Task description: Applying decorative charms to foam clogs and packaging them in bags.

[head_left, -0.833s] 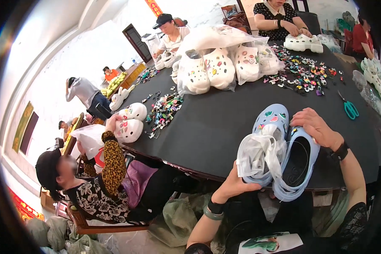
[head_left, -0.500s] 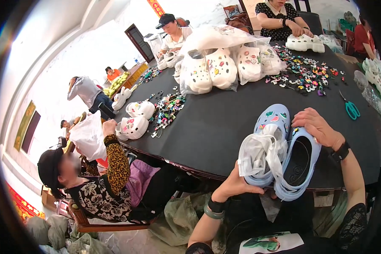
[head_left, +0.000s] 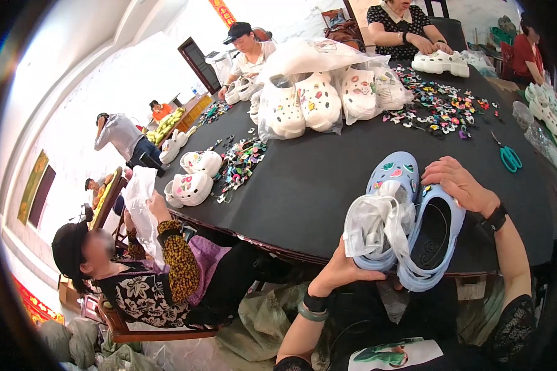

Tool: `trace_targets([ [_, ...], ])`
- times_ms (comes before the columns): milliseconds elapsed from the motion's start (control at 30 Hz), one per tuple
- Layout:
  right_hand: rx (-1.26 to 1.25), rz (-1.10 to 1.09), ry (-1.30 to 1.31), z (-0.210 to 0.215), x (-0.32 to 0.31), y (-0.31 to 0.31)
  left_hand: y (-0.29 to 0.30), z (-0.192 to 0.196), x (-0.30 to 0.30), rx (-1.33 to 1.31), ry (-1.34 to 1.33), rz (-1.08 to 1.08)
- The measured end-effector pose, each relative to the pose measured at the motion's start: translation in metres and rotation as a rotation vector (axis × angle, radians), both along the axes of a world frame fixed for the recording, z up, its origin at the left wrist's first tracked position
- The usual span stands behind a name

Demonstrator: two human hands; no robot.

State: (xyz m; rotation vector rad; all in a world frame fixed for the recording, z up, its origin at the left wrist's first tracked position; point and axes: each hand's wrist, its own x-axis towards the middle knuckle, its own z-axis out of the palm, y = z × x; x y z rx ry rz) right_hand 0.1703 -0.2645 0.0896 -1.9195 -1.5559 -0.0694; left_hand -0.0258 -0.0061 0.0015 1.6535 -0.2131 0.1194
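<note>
A pair of light blue clogs stands at the near edge of the black table, toes pointing away from me. The left clog [head_left: 393, 173] has colourful charms on its toe, and a crumpled white plastic bag [head_left: 377, 219] fills its heel opening. My left hand [head_left: 346, 269] grips that clog at the heel, thumb along its side. Over the toe of the right clog [head_left: 436, 238] lies my right hand [head_left: 458, 182], fingers curled round the upper; the dark insole shows inside. Some fingertips are hidden behind the shoes.
Loose charms [head_left: 442, 105] lie heaped at the far right, with another heap [head_left: 238, 164] at left. Bagged white clogs [head_left: 319, 102] stand mid-table. Teal-handled scissors [head_left: 509, 157] lie at right. A person [head_left: 148, 272] at left holds a white plastic bag [head_left: 141, 207]; other people sit across the table.
My hands and the blue clogs keep almost the same pose, while the whole view shifts slightly. The person at left has lowered the white plastic bag, which now hangs narrower.
</note>
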Motion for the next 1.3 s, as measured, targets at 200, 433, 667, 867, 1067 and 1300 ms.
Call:
trace_targets([
  [200,0.008,0.0,0.027,0.001,-0.001,-0.002,-0.009,0.018,-0.001,-0.097,-0.01,-0.003],
  [433,0.005,0.008,0.036,0.0,0.0,-0.002,-0.007,0.013,-0.002,-0.075,-0.022,0.0],
  [667,0.006,0.014,0.031,0.001,-0.001,-0.003,-0.007,0.012,-0.002,-0.088,0.031,-0.03],
  [867,0.012,0.02,0.027,0.0,-0.001,-0.003,-0.008,0.013,-0.001,-0.1,-0.003,-0.015],
  [1067,0.001,0.019,0.02,-0.002,0.002,-0.001,-0.007,0.011,-0.001,-0.087,-0.053,0.003],
  [1300,-0.014,0.022,0.068,0.002,-0.003,0.002,-0.021,0.009,-0.007,-0.052,-0.01,0.057],
])
